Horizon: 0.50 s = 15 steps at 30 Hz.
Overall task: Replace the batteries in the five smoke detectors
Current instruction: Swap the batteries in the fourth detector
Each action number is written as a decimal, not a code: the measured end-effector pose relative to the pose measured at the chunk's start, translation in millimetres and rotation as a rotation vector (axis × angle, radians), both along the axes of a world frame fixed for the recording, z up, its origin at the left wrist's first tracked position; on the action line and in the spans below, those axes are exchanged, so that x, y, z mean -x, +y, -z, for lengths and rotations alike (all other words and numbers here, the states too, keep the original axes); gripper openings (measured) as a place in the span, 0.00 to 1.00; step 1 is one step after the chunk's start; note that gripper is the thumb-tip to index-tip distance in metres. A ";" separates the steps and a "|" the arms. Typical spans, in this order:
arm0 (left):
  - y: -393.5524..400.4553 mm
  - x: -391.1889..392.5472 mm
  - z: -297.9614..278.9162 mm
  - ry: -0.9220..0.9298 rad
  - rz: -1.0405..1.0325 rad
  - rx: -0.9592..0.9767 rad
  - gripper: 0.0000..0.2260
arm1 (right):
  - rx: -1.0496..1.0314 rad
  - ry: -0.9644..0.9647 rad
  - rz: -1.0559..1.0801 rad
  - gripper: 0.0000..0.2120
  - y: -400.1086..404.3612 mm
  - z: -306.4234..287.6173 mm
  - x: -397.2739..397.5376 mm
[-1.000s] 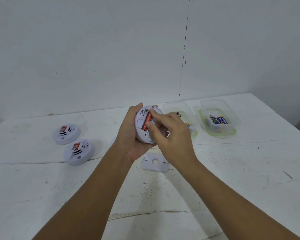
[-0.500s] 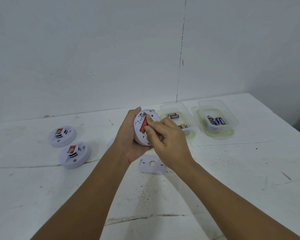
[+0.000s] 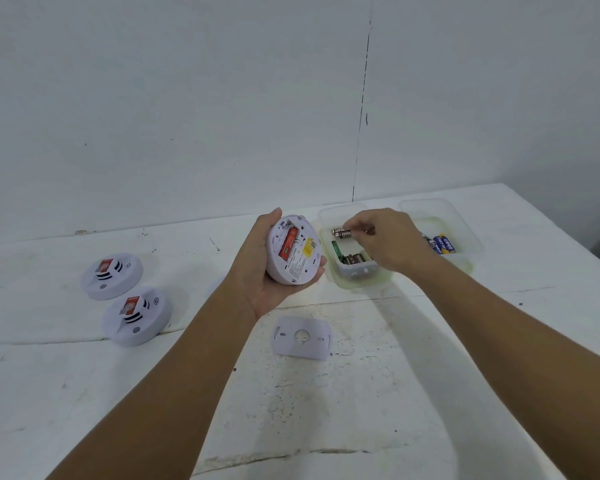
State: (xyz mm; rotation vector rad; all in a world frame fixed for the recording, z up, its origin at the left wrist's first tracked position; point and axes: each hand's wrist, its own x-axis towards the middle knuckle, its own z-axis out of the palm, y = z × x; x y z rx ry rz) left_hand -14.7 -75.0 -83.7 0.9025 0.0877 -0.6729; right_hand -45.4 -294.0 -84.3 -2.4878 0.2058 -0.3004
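Observation:
My left hand point(image 3: 257, 275) grips a white round smoke detector point(image 3: 293, 251), held on edge with its open back toward me. One red battery point(image 3: 289, 247) sits in its compartment. My right hand point(image 3: 385, 237) is over the nearer clear tub point(image 3: 357, 277) and pinches a silver-and-black battery point(image 3: 342, 232) at its end. That tub holds several other batteries. The detector's white mounting plate point(image 3: 302, 337) lies flat on the table below my hands.
Two more white smoke detectors point(image 3: 112, 276) point(image 3: 137, 316) lie face up at the left. A second clear tub point(image 3: 463, 247) with blue batteries point(image 3: 442, 244) stands at the right, partly behind my right hand. A white wall runs along the back of the white table point(image 3: 361, 410).
My right hand left the detector's battery compartment and moved right to the nearer tub, where it now pinches a battery. The detector's back is now in plain view.

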 end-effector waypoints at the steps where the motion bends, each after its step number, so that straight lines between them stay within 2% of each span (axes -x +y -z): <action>1: -1.0 -2.3 0.9 -0.003 0.003 -0.002 0.17 | 0.006 0.007 -0.013 0.11 -3.0 -0.8 -4.6; 4: -3.8 -9.9 4.3 0.011 0.007 -0.009 0.17 | 0.050 0.059 -0.068 0.10 -8.9 -4.2 -17.0; 6: -5.7 -14.5 7.2 0.023 0.009 -0.012 0.18 | 0.135 0.163 -0.146 0.10 -9.8 -4.6 -23.6; 10: -8.2 -19.7 10.5 0.030 0.023 -0.030 0.18 | 0.311 0.397 -0.293 0.18 -7.1 -3.8 -30.0; 15: -9.4 -22.0 13.6 0.034 0.046 -0.020 0.18 | 0.433 0.384 -0.318 0.20 -5.9 1.2 -37.4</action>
